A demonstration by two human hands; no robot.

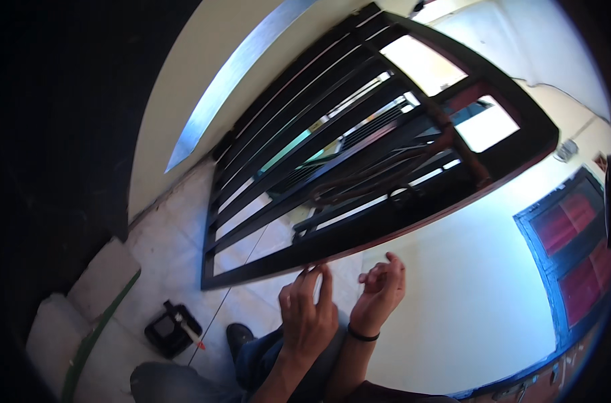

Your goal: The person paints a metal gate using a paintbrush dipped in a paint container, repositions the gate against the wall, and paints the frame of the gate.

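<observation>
Head view, tilted hard to one side, shows 2 bare hands raised in front of a black metal gate of slanted flat bars (332, 154). The left hand (309, 316) has its back to the camera, fingers (326, 285) loosely bent and spread; their tips reach up to the gate's thick lower frame edge, and whether they touch it cannot be told. The right hand (381, 292), just beside the left one, is turned palm inward with the fingers curled loosely and apart; it holds nothing and sits just below the same frame edge against the pale wall. A thin black band (362, 334) circles the right wrist.

Through the bars, rust-coloured curved rods or pipes (386, 178) lie tangled behind the gate, with bright daylight beyond. The gate stands over a floor of pale tiles (178, 262). On those tiles, to the left of the hands, sits a small black boxy tool with a red-tipped part (172, 328). Between it and the forearms a dark shoe (238, 336) and a leg in blue jeans (268, 356) show. A green strip (97, 329) runs along a pale step at the lower left. At the far right, a dark-framed window with red panes (571, 248) is set in the cream wall (467, 289).
</observation>
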